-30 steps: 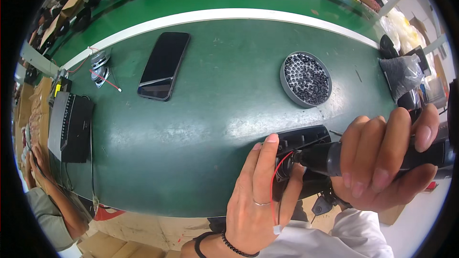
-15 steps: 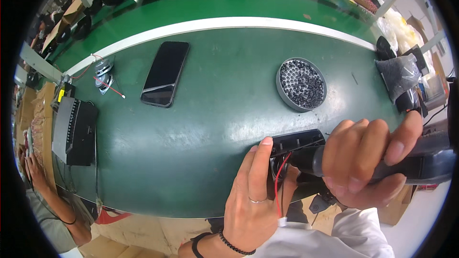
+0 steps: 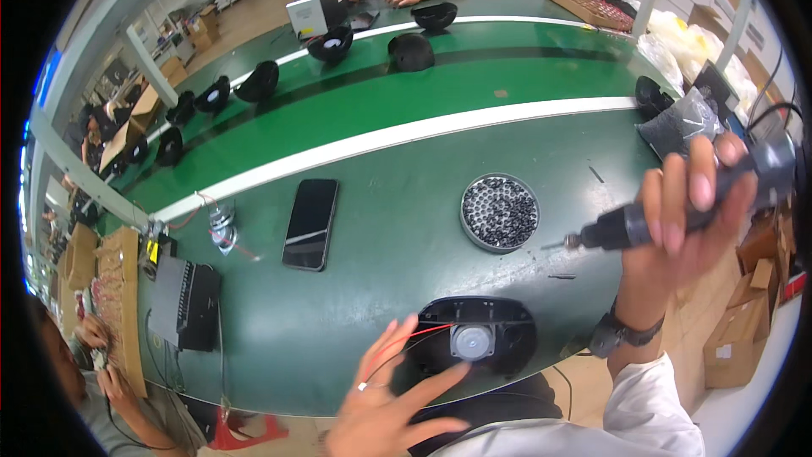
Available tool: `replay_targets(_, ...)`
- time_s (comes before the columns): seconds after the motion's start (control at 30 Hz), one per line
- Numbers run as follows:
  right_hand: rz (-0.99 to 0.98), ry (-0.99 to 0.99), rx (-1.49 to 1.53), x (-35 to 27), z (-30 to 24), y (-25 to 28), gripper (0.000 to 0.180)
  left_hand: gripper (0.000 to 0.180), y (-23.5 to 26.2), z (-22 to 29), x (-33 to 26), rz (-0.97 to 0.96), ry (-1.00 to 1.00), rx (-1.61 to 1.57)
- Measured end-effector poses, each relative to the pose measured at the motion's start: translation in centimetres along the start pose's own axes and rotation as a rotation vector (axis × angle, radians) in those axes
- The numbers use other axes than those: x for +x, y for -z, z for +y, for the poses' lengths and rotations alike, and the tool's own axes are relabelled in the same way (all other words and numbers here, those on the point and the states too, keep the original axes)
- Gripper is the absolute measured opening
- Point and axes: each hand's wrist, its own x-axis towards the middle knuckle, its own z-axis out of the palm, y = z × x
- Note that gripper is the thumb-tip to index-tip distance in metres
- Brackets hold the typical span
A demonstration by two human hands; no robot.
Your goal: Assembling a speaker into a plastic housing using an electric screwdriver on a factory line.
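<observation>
A black plastic housing (image 3: 518, 334) lies at the table's near edge, with a small round speaker (image 3: 472, 343) seated in its middle. Red and black wires run from the speaker toward my left hand (image 3: 385, 406), ending in a white plug (image 3: 364, 386) against the fingers. That hand is open, its fingers spread at the housing's left side. My right hand (image 3: 672, 211) is wrapped round a dark electric screwdriver (image 3: 611, 228), raised over the right of the table. The bit points left toward a round dish (image 3: 491, 247) of small black screws and touches nothing.
A phone (image 3: 311, 224) and loose speakers (image 3: 222, 224) lie to the left, beside a black box-shaped device (image 3: 199, 309). Black shells (image 3: 256, 82) line the green belt beyond the white rail (image 3: 406, 129). A bag of dark bits (image 3: 681, 123) is at right. People sit opposite and at left.
The screwdriver has lifted off the housing and moved up with my right hand. My left hand has loosened from the housing, which now lies flat with its speaker showing. The view has tilted up.
</observation>
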Motion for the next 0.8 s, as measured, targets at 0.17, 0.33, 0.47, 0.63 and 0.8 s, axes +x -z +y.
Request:
replay_targets(0.17,0.2,-0.003,-0.132,0.4,1.1,2.9,0.023,0.044,8.7,-5.5,-0.7,-0.304,-0.181,-0.342)
replay_targets(0.33,0.223,-0.029,-0.197,-0.5,1.6,2.8,0.024,0.017,6.3,-2.2,9.6,0.133,-0.006,-0.212)
replay_targets(0.47,0.235,-0.042,-0.17,-0.7,1.6,2.5,0.023,0.018,0.9,-4.5,17.5,-0.1,-0.315,-0.004)
replay_targets(0.63,0.265,-0.04,-0.186,-0.9,1.4,2.8,0.024,0.014,-3.4,-6.4,22.1,-0.241,-0.356,0.09)
replay_targets(0.8,0.249,-0.042,-0.167,-1.0,1.4,3.0,0.024,0.009,-4.7,-6.6,22.5,-0.257,-0.307,0.15)
